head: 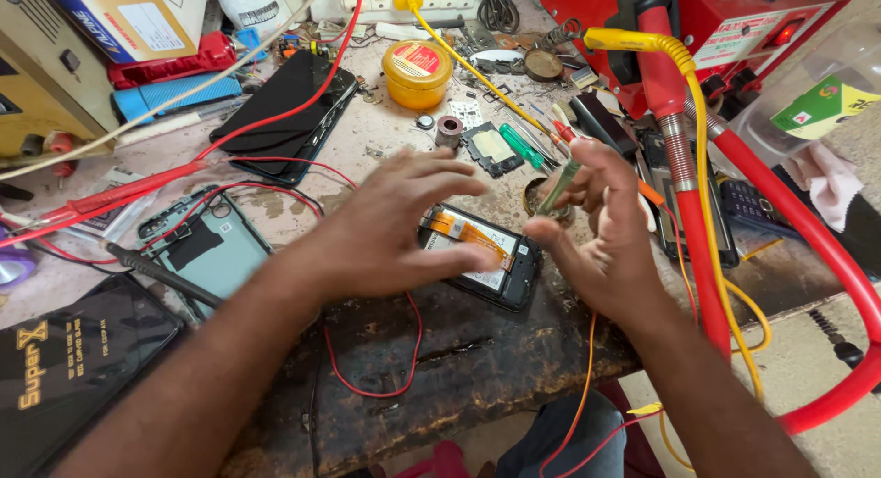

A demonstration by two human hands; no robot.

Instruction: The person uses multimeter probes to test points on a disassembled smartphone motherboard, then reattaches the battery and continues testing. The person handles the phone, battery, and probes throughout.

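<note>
Phone (482, 258) with its back cover off lies on the worn dark front part of the workbench (440, 368), near the middle, showing an orange flex strip and a pale battery inside its black frame. The left hand (395, 230) hovers right over the phone's left end with fingers spread and loosely curved, holding nothing; whether the fingertips touch the frame cannot be told. The right hand (601, 226) is just beside the phone's right end, thumb and forefinger pinched on a thin pale green tool (558, 186) (a slim stick or tweezer, blurred), the other fingers open and raised.

A thin red wire (367, 386) loops across the bench below the phone, and an orange wire (587, 368) hangs down off the front edge. To the left lies a phone back cover (216, 249), greenish-grey, inside up, with a dark probe (156, 274) resting across it. Farther left at the near corner sits a black packet (73, 368) with gold lettering. Beyond the left hand a black smartphone (289, 116) lies face down under a red cable. Behind the phone stand a yellow tub (418, 72) with a red label, a small square metal frame (493, 148) and a green-handled screwdriver (523, 146). To the right a thick red hose (808, 249) and a yellow cable (707, 166) run down from a red bench unit (734, 28), past a keypad phone (748, 205)
</note>
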